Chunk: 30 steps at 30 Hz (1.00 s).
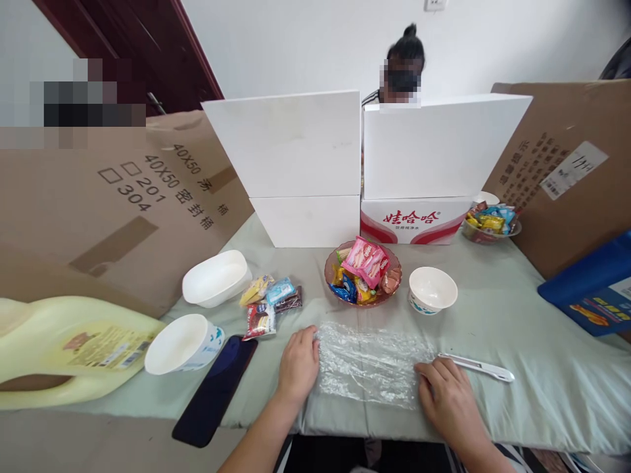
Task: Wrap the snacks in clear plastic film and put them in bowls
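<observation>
Surface: pale green cloth (517, 309) over a table, cardboard and white boxes standing along the far side.
Plastic wrap: crumpled clear sheet (372, 364) lying flat at the near edge, between both hands.
Left hand (297, 364): fingers loosely curled, pressing the sheet's left edge.
Right hand (448, 394): flat on the sheet's right edge, gripping nothing.
Utility knife (480, 366): just right of the right hand.
Snack bowl (363, 270): beyond the sheet.
Phone (214, 391): near left.

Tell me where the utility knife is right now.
In the head view, the utility knife lies on the green cloth toward the right, just beyond the right hand and beside the right edge of the clear plastic sheet.
</observation>
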Available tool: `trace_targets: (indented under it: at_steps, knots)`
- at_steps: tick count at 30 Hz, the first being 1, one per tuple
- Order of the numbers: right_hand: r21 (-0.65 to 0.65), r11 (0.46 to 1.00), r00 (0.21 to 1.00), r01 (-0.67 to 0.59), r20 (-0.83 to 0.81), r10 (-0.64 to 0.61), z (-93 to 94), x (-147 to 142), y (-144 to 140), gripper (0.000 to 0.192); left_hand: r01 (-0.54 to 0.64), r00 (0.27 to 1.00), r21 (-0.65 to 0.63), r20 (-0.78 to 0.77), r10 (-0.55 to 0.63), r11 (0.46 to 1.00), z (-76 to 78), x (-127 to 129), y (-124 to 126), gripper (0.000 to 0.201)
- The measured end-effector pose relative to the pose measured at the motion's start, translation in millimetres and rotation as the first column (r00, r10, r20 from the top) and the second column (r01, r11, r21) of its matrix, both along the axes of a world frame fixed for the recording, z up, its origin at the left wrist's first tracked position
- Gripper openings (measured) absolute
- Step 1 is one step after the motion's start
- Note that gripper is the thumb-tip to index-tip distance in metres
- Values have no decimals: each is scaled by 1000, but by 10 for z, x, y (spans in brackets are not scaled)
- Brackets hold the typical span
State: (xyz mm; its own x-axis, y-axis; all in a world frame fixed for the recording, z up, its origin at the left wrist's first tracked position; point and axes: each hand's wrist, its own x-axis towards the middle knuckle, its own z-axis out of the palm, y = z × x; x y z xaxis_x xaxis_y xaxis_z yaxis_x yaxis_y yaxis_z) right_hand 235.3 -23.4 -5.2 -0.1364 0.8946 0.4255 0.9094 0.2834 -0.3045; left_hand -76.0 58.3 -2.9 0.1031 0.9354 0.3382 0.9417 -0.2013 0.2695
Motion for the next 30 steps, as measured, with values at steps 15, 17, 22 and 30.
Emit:
trace_targets:
  at_steps: [15, 17, 22, 30]
  knots:
    - [-51, 998, 999, 26, 28, -24, 149, -103, -228, 18, 626, 769, -143, -53, -638, 766, 132, 840, -360, 55]
    - [-80, 996, 998, 44, 54, -39, 144, -38, -266, 21, 662, 725, -215, -59, -686, 718, 64, 861, -354, 70]
    - [9, 980, 977, 197, 76, -197, 222, 28, -209, 19, 658, 722, -272, -36, -691, 702, 19, 835, -338, 76]
    - [-91, 968, 936, -233, 247, 249, -37, -257, 28, 77, 619, 754, -260, -69, -654, 741, -1, 746, -295, 82]
